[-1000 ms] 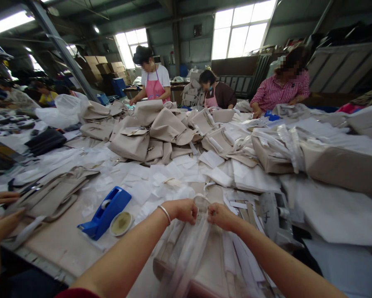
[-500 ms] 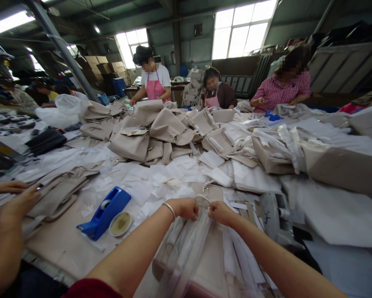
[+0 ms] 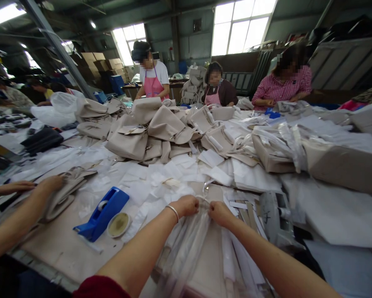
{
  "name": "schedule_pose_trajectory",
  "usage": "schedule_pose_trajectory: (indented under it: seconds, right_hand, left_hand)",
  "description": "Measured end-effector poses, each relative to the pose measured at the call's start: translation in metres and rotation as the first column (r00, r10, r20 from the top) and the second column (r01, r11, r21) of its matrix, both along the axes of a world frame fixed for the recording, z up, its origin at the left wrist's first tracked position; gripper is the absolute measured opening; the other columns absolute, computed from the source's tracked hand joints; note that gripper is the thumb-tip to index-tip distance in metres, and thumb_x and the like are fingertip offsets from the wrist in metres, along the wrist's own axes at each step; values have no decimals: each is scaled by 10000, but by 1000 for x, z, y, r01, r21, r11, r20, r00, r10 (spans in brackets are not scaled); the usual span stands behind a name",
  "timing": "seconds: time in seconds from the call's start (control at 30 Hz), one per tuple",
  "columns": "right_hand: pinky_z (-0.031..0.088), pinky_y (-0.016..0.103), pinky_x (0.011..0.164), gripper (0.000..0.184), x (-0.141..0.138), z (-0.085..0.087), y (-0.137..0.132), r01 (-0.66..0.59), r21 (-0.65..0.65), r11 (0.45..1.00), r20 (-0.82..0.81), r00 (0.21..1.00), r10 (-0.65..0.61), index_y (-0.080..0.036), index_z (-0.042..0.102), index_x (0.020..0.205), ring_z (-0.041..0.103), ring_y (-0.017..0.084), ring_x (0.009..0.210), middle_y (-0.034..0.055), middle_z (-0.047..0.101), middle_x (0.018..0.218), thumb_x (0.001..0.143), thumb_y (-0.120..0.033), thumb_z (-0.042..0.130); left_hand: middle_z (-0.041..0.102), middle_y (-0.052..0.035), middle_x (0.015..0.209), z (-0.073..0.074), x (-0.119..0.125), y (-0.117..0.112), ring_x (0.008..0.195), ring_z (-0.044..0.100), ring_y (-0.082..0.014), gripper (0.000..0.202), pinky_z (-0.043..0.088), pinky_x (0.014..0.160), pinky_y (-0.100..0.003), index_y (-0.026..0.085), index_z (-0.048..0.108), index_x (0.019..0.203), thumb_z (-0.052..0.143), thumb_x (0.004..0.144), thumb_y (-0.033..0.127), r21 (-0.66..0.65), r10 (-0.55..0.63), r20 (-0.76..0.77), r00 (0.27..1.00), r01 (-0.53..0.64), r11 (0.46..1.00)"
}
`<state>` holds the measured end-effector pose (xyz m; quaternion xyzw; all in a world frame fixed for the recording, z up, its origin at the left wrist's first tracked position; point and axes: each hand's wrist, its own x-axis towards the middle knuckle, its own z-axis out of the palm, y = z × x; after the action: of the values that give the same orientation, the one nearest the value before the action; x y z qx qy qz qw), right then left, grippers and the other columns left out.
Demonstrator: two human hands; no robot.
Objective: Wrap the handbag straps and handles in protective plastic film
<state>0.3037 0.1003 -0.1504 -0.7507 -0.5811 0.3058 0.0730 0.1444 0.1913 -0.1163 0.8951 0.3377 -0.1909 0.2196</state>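
Note:
My left hand (image 3: 187, 205) and my right hand (image 3: 219, 213) are both closed, side by side, pinching the top of a clear plastic wrap (image 3: 188, 248) over the handle of a beige bag (image 3: 210, 256) that lies in front of me. A silver bangle sits on my left wrist. The fingertips are folded under, so the exact grip is hidden.
A blue tape dispenser (image 3: 102, 212) lies left of my arms. A co-worker's hands (image 3: 47, 185) press on a beige bag at the far left. A heap of beige bags (image 3: 148, 132) fills mid-table among white paper sheets. A grey tape dispenser (image 3: 274, 217) sits right. Three people work across the table.
My hands stay pinched together, shifting slightly forward. The co-worker's hands at the left have reached in onto the beige bag there.

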Motion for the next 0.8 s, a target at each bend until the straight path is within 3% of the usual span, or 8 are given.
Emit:
schedule_pose_trajectory:
  seconds: [0.13, 0.3, 0.4, 0.53, 0.7, 0.8]
  right_hand:
    - [347, 265, 618, 111, 6, -5, 8, -5, -22, 1000, 39, 999, 6, -156, 680, 791, 657, 203, 797, 99, 737, 839, 751, -126, 582]
    - [388, 293, 670, 183, 4, -3, 10, -24, -38, 999, 96, 995, 28, -160, 689, 864, 677, 254, 903, 146, 740, 937, 784, -99, 536]
    - [408, 309, 701, 202, 0, 0, 10, -35, -40, 999, 115, 993, 39, -161, 689, 928, 672, 276, 955, 168, 732, 999, 811, -133, 527]
    - [409, 287, 678, 165, 1, -4, 13, -25, -59, 998, 105, 994, 31, -169, 691, 884, 681, 253, 914, 142, 743, 951, 797, -160, 551]
    - [402, 258, 651, 203, 0, -14, 13, -10, -56, 998, 101, 995, 16, -158, 664, 897, 683, 201, 881, 124, 742, 957, 843, -126, 470]
    - [420, 273, 680, 195, -3, -19, 11, -24, -44, 999, 120, 992, 30, -173, 647, 948, 685, 223, 920, 124, 737, 985, 864, -145, 473]
  left_hand:
    - [740, -75, 1033, -4, 8, -2, 995, 672, -255, 236, 505, 838, -315, 235, 742, 970, 597, 815, 336, 46, 74, -38, 997, -72, 996]
    - [727, -155, 1064, -8, 19, -4, 1016, 673, -305, 273, 516, 850, -370, 160, 737, 1008, 598, 820, 301, 79, 165, -104, 981, -157, 984]
    - [725, -140, 1087, -10, 20, -4, 1041, 665, -293, 274, 511, 875, -357, 178, 734, 1018, 600, 822, 313, 72, 175, -108, 979, -168, 983]
    - [721, -131, 1109, -13, 18, -1, 1060, 660, -287, 291, 513, 886, -348, 195, 731, 1033, 600, 816, 340, 46, 191, -113, 975, -186, 981]
    - [732, -160, 1056, -22, 21, -1, 1010, 685, -284, 300, 537, 790, -291, 172, 736, 1017, 632, 764, 296, 26, 287, -156, 945, -287, 958]
    - [726, -151, 1073, -20, 22, -5, 1013, 682, -275, 308, 534, 792, -293, 170, 720, 1036, 607, 791, 320, 44, 342, -136, 930, -339, 940]
